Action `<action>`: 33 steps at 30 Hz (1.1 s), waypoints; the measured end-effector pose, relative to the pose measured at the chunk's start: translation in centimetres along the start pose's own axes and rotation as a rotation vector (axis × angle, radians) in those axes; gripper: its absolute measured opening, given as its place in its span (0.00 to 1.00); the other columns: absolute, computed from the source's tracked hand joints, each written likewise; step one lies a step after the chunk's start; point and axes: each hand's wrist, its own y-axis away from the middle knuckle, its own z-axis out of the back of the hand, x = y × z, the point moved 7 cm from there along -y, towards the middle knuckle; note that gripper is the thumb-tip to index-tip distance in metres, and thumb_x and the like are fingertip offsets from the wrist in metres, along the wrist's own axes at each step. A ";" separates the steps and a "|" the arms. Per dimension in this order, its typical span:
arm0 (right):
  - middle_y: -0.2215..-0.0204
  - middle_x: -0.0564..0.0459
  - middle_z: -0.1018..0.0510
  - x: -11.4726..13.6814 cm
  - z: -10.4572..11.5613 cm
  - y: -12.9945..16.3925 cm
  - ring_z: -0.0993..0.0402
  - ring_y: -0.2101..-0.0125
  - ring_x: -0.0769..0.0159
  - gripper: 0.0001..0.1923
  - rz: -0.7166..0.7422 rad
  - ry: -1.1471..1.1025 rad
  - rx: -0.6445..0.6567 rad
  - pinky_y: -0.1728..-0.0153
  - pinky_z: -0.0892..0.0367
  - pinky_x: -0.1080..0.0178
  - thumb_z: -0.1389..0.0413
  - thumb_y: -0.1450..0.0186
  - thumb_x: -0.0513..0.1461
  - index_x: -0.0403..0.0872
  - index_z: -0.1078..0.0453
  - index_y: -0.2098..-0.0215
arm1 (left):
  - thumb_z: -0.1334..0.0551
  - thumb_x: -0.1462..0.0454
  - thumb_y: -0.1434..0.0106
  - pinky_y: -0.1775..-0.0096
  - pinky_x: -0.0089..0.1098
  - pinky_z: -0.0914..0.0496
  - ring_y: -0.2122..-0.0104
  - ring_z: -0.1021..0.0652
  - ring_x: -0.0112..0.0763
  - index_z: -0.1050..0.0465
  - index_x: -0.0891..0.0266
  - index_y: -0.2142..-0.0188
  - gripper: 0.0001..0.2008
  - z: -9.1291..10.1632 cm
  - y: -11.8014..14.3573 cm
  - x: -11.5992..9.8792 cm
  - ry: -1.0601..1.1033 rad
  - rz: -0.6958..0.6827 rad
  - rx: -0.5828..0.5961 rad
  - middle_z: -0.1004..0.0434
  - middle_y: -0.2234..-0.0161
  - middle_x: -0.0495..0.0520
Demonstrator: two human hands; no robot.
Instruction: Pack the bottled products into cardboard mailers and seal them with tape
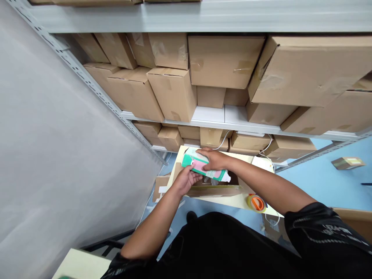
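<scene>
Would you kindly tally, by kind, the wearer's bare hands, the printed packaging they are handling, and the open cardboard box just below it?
Hands: 2 (left hand, right hand)
Green, pink and white carton: 1
Open cardboard box: 1
Total: 4

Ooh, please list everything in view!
table: one, pale yellow, centre
open box: one, brown, on the table
small carton: one, green, pink, white, over the open box
tape roll: one, yellowish with orange, table's near edge
shelving: one, pale grey, ahead
shelf boxes: many, brown, on the shelving
cables: several, white, about the table
other boxes: several, brown, left and right
second tabletop: one, pale yellow, bottom left
floor: one, blue, below
wall: one, grey, left
shirt: one, black, bottom
left hand: one, bare, holding the small carton
right hand: one, bare, holding the small carton
</scene>
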 end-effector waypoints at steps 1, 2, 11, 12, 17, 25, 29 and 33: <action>0.34 0.44 0.36 -0.2 -0.4 0.6 0.33 0.38 0.52 0.50 0.010 0.003 0.014 0.38 0.38 0.55 0.30 0.46 0.43 0.51 0.42 0.28 | 0.39 0.49 0.37 0.52 0.44 0.21 0.56 0.17 0.45 0.26 0.62 0.53 0.21 0.0 0.4 0.6 0.025 0.030 0.048 0.17 0.57 0.65; 0.34 0.44 0.35 -0.3 -0.8 1.2 0.32 0.38 0.52 0.50 0.014 0.004 0.027 0.38 0.37 0.56 0.30 0.46 0.43 0.51 0.42 0.28 | 0.38 0.51 0.38 0.51 0.46 0.22 0.55 0.17 0.46 0.26 0.62 0.53 0.20 0.1 0.7 1.0 0.032 0.060 0.092 0.17 0.56 0.65; 0.33 0.42 0.35 -2.3 -2.4 5.4 0.34 0.37 0.51 0.47 0.041 0.073 0.024 0.37 0.37 0.53 0.32 0.43 0.43 0.50 0.42 0.28 | 0.35 0.57 0.44 0.55 0.36 0.24 0.52 0.19 0.41 0.23 0.59 0.54 0.19 3.9 0.2 0.4 -0.535 0.035 0.025 0.17 0.55 0.55; 0.32 0.41 0.36 -2.4 -2.7 5.9 0.34 0.37 0.50 0.47 0.045 0.108 0.031 0.37 0.37 0.52 0.33 0.42 0.43 0.50 0.42 0.27 | 0.36 0.57 0.44 0.55 0.35 0.24 0.53 0.19 0.40 0.23 0.59 0.53 0.19 4.2 0.0 0.5 -0.525 0.039 0.027 0.17 0.55 0.55; 0.30 0.39 0.39 -2.5 -5.3 7.8 0.34 0.36 0.46 0.44 0.054 0.278 0.102 0.38 0.37 0.48 0.35 0.39 0.43 0.51 0.43 0.27 | 0.38 0.63 0.47 0.51 0.38 0.25 0.52 0.18 0.40 0.25 0.60 0.50 0.23 5.8 -1.4 1.1 -0.568 -0.029 -0.046 0.16 0.55 0.56; 0.31 0.39 0.37 -3.5 -8.4 7.2 0.29 0.41 0.47 0.41 0.065 0.364 0.215 0.42 0.33 0.49 0.35 0.37 0.43 0.52 0.41 0.28 | 0.37 0.65 0.50 0.45 0.41 0.28 0.51 0.20 0.41 0.24 0.60 0.56 0.19 5.6 -2.2 1.7 -0.589 -0.226 -0.027 0.18 0.55 0.56; 0.33 0.37 0.35 -3.5 -10.2 7.3 0.30 0.43 0.47 0.40 0.061 0.431 0.226 0.44 0.33 0.48 0.36 0.38 0.41 0.50 0.41 0.29 | 0.36 0.61 0.47 0.49 0.39 0.26 0.54 0.19 0.40 0.24 0.60 0.55 0.19 6.2 -2.3 2.3 -0.648 -0.186 -0.049 0.18 0.58 0.54; 0.38 0.37 0.31 -3.7 -12.2 7.5 0.34 0.42 0.46 0.38 0.055 0.472 0.196 0.44 0.34 0.48 0.38 0.38 0.36 0.48 0.39 0.31 | 0.36 0.59 0.47 0.56 0.37 0.25 0.60 0.18 0.39 0.21 0.59 0.59 0.15 5.9 -2.5 3.7 -0.732 -0.072 0.038 0.17 0.63 0.53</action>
